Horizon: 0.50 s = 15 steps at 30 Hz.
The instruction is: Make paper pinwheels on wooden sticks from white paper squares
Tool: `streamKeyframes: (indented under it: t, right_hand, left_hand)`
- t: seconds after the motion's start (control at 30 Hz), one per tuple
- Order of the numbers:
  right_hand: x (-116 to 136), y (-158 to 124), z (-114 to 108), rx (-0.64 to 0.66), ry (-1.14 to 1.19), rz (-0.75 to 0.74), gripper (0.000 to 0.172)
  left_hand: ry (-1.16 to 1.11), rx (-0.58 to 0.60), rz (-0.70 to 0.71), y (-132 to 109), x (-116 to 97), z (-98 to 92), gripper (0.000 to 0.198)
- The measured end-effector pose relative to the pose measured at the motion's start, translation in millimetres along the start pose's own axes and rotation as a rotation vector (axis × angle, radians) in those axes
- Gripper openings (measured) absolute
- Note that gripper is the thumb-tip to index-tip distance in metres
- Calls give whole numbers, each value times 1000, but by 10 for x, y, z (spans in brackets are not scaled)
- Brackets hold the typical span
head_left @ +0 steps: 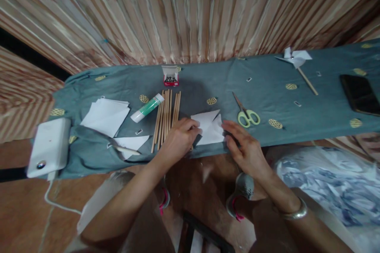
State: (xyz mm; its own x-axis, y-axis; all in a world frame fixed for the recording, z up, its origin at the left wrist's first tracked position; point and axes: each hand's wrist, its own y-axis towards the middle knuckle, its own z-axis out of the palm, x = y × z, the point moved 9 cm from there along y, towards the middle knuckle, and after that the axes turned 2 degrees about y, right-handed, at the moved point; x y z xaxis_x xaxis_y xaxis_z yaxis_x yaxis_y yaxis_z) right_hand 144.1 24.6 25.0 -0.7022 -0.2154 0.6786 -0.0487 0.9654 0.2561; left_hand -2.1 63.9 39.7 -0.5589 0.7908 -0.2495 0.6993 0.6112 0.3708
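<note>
A square of white paper (208,132) lies near the front edge of the cloth-covered table, with a slit running in from its upper right corner. My left hand (179,136) grips its left edge between curled fingers and thumb. At the right edge, the fingertips and thumb of my right hand (245,146) hold the same paper. Scissors with light green handles (248,118) rest just beyond my right hand. Several thin wooden sticks (166,112) lie in a bundle beside my left hand, partly covered by it.
Left of the sticks are a glue stick (147,108), a stack of white paper (107,116) and a pencil-like white tool (126,149) on a paper piece. Behind stands a small red box of metal pins (171,79). Rightward lie a paper pinwheel (297,61) and a phone (360,94). A white power bank (49,146) sits far left.
</note>
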Motion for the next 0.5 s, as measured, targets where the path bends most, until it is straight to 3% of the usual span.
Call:
streamKeyframes:
  t: [0.13,0.5]
  right_hand:
    - [83,-35,38,25,-8,-61,29]
    - [126,-58,9,5,-24,-81,31]
  left_hand:
    - [-24,-21,-35,1,90,-10,19]
    - [-96,-86,-18,-36,-129,-57,15]
